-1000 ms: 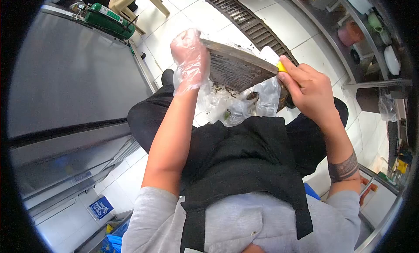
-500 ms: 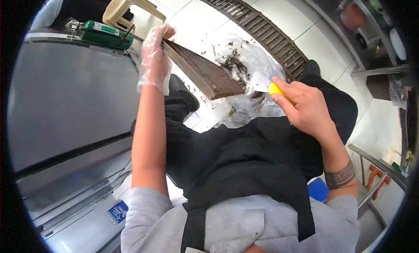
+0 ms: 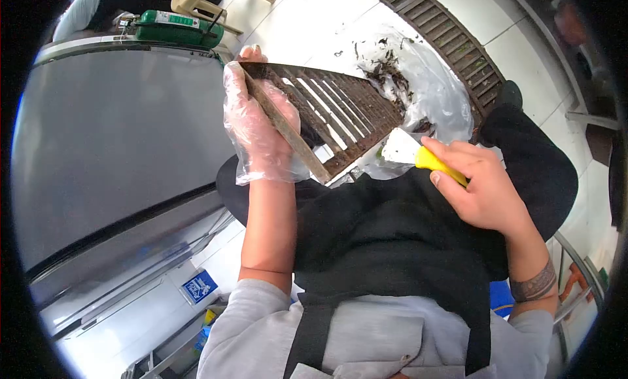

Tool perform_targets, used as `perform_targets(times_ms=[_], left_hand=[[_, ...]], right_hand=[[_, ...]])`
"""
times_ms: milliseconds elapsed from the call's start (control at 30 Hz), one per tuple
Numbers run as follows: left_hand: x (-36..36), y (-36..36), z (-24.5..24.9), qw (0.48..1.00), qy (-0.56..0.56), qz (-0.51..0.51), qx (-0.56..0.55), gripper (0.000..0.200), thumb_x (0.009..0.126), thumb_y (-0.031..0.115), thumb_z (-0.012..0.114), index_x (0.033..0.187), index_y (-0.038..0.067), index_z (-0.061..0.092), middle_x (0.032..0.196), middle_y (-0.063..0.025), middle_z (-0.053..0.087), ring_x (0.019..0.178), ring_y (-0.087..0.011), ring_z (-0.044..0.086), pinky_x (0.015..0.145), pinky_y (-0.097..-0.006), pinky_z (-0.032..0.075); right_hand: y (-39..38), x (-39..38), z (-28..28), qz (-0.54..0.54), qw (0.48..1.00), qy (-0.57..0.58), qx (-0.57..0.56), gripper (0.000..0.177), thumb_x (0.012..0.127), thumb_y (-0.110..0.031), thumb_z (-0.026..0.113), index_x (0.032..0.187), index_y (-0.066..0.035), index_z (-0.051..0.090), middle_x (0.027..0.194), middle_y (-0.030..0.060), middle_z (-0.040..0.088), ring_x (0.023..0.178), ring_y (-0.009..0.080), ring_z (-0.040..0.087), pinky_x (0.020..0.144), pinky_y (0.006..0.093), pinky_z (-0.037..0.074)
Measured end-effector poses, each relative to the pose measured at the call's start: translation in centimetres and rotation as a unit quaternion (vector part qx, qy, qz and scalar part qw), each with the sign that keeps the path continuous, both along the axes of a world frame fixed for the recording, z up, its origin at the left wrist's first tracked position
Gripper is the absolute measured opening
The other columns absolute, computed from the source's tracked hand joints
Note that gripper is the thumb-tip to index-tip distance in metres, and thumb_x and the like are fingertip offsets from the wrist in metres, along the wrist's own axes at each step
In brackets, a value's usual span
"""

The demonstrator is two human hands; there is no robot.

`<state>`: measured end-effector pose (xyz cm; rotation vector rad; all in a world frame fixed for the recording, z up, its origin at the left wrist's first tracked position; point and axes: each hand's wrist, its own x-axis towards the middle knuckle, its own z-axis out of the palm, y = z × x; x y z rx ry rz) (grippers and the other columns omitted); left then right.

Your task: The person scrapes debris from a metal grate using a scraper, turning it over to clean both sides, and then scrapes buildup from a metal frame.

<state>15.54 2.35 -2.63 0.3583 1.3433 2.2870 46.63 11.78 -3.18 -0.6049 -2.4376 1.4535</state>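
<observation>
My left hand (image 3: 261, 120), in a clear plastic glove, grips one end of a dirty metal drain grate (image 3: 350, 107). The grate is tilted so that its slats and the gaps between them show. In my bare right hand (image 3: 474, 183) is a scraper (image 3: 425, 158) with a yellow handle and a wide pale blade. The blade is near the grate's lower right corner, apart from it. Beyond the grate, a clear plastic bag (image 3: 445, 107) lies on the floor with dark wet debris (image 3: 390, 75) on it.
A drain channel covered by grating (image 3: 451, 35) crosses the tiled floor ahead. To the left stands a large grey-topped unit (image 3: 124, 143), with a green cylinder (image 3: 176, 29) behind it. A beige plastic stool (image 3: 196, 1) is at the top left. Metal shelving edges the right side.
The grate has turned from edge-on to show its slatted face, and my left hand has turned with it. The scraper has come slightly lower. The whole view has shifted.
</observation>
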Motion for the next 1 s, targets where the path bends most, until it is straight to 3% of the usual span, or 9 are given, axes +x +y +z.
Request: perform_targets(times_ms=[100,167,333,400,500,633,800,1000], left_hand=[[0.0,-0.2,-0.3,1.000,0.012,0.003,0.001,0.037,0.114,0.031,0.049,0.125,-0.002,0.064,0.121,-0.0103,0.067,0.121,-0.0208,0.058,0.115,-0.0367,0.041],[-0.2,-0.7,0.0,0.994,0.066,-0.013,-0.091,0.037,0.112,0.027,0.054,0.123,-0.007,0.061,0.122,-0.0195,0.067,0.122,-0.0272,0.063,0.116,-0.0404,0.045],[-0.7,-1.2,-0.2,0.977,0.116,-0.007,-0.181,0.035,0.111,0.028,0.055,0.119,-0.004,0.066,0.116,-0.0167,0.071,0.116,-0.0255,0.066,0.112,-0.0391,0.047],[-0.4,-1.2,-0.3,0.955,0.160,-0.015,-0.251,0.038,0.114,0.037,0.048,0.117,0.006,0.070,0.118,-0.0057,0.070,0.116,-0.0157,0.061,0.106,-0.0328,0.042],[-0.1,-1.2,0.1,0.933,0.213,-0.010,-0.290,0.038,0.113,0.037,0.048,0.116,0.007,0.070,0.118,-0.0052,0.070,0.115,-0.0155,0.060,0.106,-0.0328,0.041],[0.0,-1.0,0.0,0.920,0.227,0.009,-0.318,0.037,0.114,0.037,0.049,0.116,0.007,0.069,0.118,-0.0051,0.069,0.115,-0.0157,0.060,0.108,-0.0331,0.039],[0.2,-0.9,-0.2,0.925,0.215,0.012,-0.313,0.036,0.114,0.038,0.049,0.116,0.007,0.066,0.116,-0.0053,0.069,0.114,-0.0158,0.060,0.109,-0.0328,0.039],[-0.5,-1.2,0.1,0.948,0.172,-0.003,-0.268,0.032,0.113,0.036,0.051,0.114,0.008,0.065,0.113,-0.0045,0.069,0.111,-0.0145,0.060,0.106,-0.0317,0.041]], right_hand=[[-0.2,-0.7,0.3,0.007,0.999,-0.003,-0.050,0.046,0.091,-0.004,0.069,0.137,0.001,0.066,0.091,0.0167,0.066,0.080,0.0305,0.065,0.076,0.0346,0.051],[-0.3,-1.5,1.0,0.011,0.999,0.003,-0.048,0.046,0.091,-0.004,0.070,0.137,0.002,0.066,0.088,0.0159,0.064,0.077,0.0292,0.064,0.075,0.0344,0.050],[-0.6,-3.9,3.7,0.037,0.999,-0.004,-0.015,0.045,0.089,-0.003,0.072,0.133,0.002,0.069,0.081,0.0131,0.060,0.069,0.0268,0.061,0.066,0.0345,0.048],[-0.3,-4.7,5.3,0.067,0.995,-0.045,0.056,0.042,0.087,-0.003,0.074,0.129,0.000,0.072,0.076,0.0106,0.058,0.060,0.0264,0.058,0.057,0.0356,0.046],[-0.3,-5.5,7.3,0.085,0.987,-0.079,0.113,0.042,0.085,-0.003,0.076,0.127,-0.003,0.074,0.074,0.0083,0.055,0.055,0.0256,0.055,0.050,0.0362,0.043],[-0.7,-6.5,9.1,0.113,0.966,-0.134,0.191,0.043,0.083,-0.005,0.077,0.127,-0.004,0.074,0.072,0.0060,0.052,0.053,0.0239,0.054,0.047,0.0352,0.042],[-1.1,-7.5,10.0,0.179,0.927,-0.148,0.296,0.046,0.081,-0.010,0.077,0.125,0.003,0.072,0.070,0.0046,0.048,0.051,0.0188,0.052,0.044,0.0352,0.038],[-1.8,-8.5,10.1,0.181,0.922,-0.148,0.308,0.044,0.082,-0.012,0.075,0.123,0.006,0.072,0.069,0.0055,0.048,0.050,0.0187,0.052,0.043,0.0353,0.038]])
